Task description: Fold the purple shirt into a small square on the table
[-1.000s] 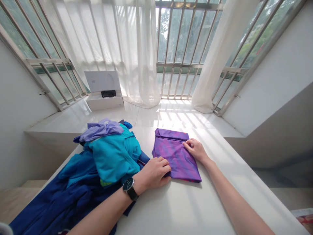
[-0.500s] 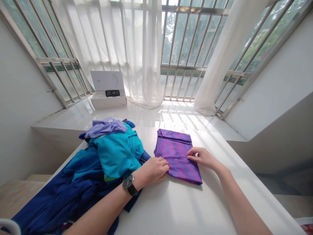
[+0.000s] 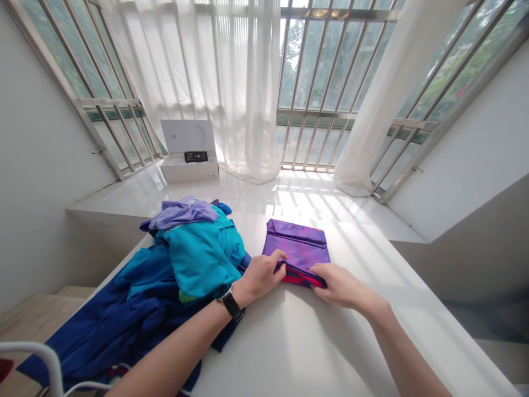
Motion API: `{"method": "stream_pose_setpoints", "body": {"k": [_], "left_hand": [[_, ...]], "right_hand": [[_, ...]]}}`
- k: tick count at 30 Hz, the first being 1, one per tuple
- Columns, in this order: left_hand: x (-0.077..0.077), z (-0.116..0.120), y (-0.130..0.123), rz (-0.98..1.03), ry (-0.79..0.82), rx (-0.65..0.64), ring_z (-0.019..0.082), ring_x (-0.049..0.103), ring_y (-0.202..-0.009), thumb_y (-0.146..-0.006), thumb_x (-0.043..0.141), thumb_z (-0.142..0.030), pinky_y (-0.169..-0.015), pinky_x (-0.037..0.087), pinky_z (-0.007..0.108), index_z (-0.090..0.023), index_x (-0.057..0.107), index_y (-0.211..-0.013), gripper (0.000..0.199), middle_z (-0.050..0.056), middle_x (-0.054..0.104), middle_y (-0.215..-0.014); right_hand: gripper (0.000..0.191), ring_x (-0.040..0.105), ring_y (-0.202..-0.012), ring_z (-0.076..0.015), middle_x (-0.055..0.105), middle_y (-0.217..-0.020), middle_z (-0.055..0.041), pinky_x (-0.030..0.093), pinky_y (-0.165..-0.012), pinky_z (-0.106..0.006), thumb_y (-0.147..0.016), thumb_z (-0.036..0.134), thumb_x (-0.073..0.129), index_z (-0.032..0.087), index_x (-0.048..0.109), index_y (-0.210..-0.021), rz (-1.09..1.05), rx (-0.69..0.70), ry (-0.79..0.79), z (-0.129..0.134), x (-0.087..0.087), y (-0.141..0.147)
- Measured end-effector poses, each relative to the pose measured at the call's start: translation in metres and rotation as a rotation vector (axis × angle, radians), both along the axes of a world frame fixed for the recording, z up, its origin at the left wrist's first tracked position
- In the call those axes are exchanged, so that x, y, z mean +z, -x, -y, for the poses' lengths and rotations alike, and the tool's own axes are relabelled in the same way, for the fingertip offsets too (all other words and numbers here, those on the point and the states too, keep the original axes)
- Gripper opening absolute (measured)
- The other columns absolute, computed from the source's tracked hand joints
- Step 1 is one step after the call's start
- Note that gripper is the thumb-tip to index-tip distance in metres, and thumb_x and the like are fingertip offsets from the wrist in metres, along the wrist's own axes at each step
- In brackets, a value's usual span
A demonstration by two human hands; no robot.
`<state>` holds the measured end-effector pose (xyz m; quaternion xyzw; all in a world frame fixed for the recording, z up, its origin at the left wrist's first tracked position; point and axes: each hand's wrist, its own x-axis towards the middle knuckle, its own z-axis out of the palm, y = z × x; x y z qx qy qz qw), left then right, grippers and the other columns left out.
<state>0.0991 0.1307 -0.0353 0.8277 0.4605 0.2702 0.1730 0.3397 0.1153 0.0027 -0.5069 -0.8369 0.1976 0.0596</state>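
Both the left hand point(image 3: 258, 277) and the right hand point(image 3: 341, 286) are pinching the near edge of a purple garment point(image 3: 295, 248) lying mid-fold on the white counter point(image 3: 330, 353), and that edge is needing an even laying-down next.

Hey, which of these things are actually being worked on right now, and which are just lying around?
Being worked on: the folded purple garment, gripped at its near edge by the left hand and the right hand.

Just lying about: the teal garment, lilac garment, navy garment, open white box, black device inside it.
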Motion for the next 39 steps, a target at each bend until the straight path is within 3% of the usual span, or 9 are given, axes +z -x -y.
{"method": "stream_pose_setpoints", "body": {"k": [5, 7, 10, 14, 18, 22, 29, 34, 39], "left_hand": [[0.006, -0.006, 0.011, 0.096, 0.123, -0.06, 0.023, 0.071, -0.082, -0.087, 0.068, -0.045, -0.071, 0.051, 0.029, -0.023, 0.058, -0.119, 0.041, 0.003, 0.074, -0.093], [0.007, -0.01, 0.014, 0.044, 0.158, -0.041, 0.023, 0.07, -0.077, -0.085, 0.07, -0.045, -0.068, 0.05, 0.029, -0.022, 0.063, -0.111, 0.036, 0.003, 0.074, -0.087], [0.006, -0.015, 0.016, 0.046, 0.172, 0.019, 0.021, 0.068, -0.076, -0.092, 0.06, -0.036, -0.068, 0.048, 0.028, -0.021, 0.067, -0.096, 0.016, 0.003, 0.073, -0.083], [0.005, -0.02, 0.015, 0.085, 0.184, 0.045, 0.02, 0.066, -0.072, -0.094, 0.057, -0.032, -0.066, 0.046, 0.027, -0.021, 0.067, -0.089, 0.016, 0.002, 0.071, -0.079], [0.005, -0.021, 0.016, 0.075, 0.169, 0.1, 0.018, 0.062, -0.067, -0.094, 0.057, -0.033, -0.062, 0.042, 0.026, -0.02, 0.068, -0.085, 0.019, 0.001, 0.069, -0.073], [0.003, -0.024, 0.018, 0.027, 0.169, 0.133, 0.015, 0.058, -0.063, -0.094, 0.057, -0.033, -0.057, 0.035, 0.024, -0.019, 0.068, -0.08, 0.022, 0.0, 0.066, -0.069], [-0.005, -0.038, 0.022, 0.031, 0.184, 0.135, 0.015, 0.055, -0.059, -0.09, 0.06, -0.038, -0.056, 0.032, 0.026, -0.018, 0.06, -0.065, 0.032, -0.001, 0.059, -0.06], [-0.007, -0.043, 0.032, 0.15, 0.326, 0.142, 0.016, 0.062, -0.058, -0.089, 0.056, -0.027, -0.058, 0.043, 0.024, -0.018, 0.067, -0.08, 0.017, 0.0, 0.067, -0.063], [-0.01, -0.043, 0.033, 0.193, 0.366, 0.196, 0.013, 0.065, -0.054, -0.095, 0.04, -0.019, -0.054, 0.046, 0.022, -0.016, 0.065, -0.104, 0.027, 0.002, 0.073, -0.077]], "right_hand": [[0.017, 0.048, -0.054, -0.0139, 0.055, -0.063, 0.0024, 0.035, -0.051, -0.026, -0.085, 0.03, 0.05, 0.022, 0.055, -0.072, -0.264, -0.031, 0.252, -0.017, 0.001, -0.019], [0.022, 0.049, -0.052, -0.0135, 0.054, -0.065, 0.0027, 0.038, -0.05, -0.026, -0.088, 0.038, 0.051, 0.022, 0.056, -0.075, -0.344, -0.063, 0.331, -0.023, -0.001, -0.027], [0.031, 0.049, -0.058, -0.0137, 0.055, -0.067, 0.002, 0.04, -0.054, -0.026, -0.089, 0.047, 0.053, 0.021, 0.058, -0.074, -0.374, -0.057, 0.267, -0.03, -0.005, -0.036], [0.038, 0.052, -0.069, -0.0157, 0.059, -0.074, 0.0, 0.043, -0.063, -0.028, -0.09, 0.054, 0.056, 0.019, 0.063, -0.076, -0.39, -0.104, 0.171, -0.037, -0.012, -0.042], [0.044, 0.056, -0.064, -0.0158, 0.06, -0.068, 0.0012, 0.044, -0.06, -0.027, -0.084, 0.064, 0.06, 0.02, 0.063, -0.079, -0.43, -0.251, 0.176, -0.043, -0.026, -0.042], [0.047, 0.058, -0.068, -0.0174, 0.063, -0.072, -0.001, 0.044, -0.062, -0.028, -0.081, 0.066, 0.062, 0.019, 0.065, -0.077, -0.424, -0.305, 0.093, -0.047, -0.037, -0.042], [0.049, 0.052, -0.054, -0.0138, 0.058, -0.06, 0.0018, 0.038, -0.053, -0.026, -0.078, 0.065, 0.067, 0.017, 0.065, -0.087, -0.494, -0.286, 0.26, -0.045, -0.033, -0.05], [0.05, 0.049, -0.058, -0.0137, 0.057, -0.062, 0.0012, 0.036, -0.053, -0.026, -0.073, 0.068, 0.07, 0.018, 0.065, -0.081, -0.487, -0.334, 0.163, -0.046, -0.036, -0.049], [0.051, 0.049, -0.061, -0.0149, 0.056, -0.065, 0.0007, 0.036, -0.056, -0.027, -0.075, 0.069, 0.066, 0.018, 0.064, -0.08, -0.435, -0.33, 0.136, -0.048, -0.038, -0.047]]}}
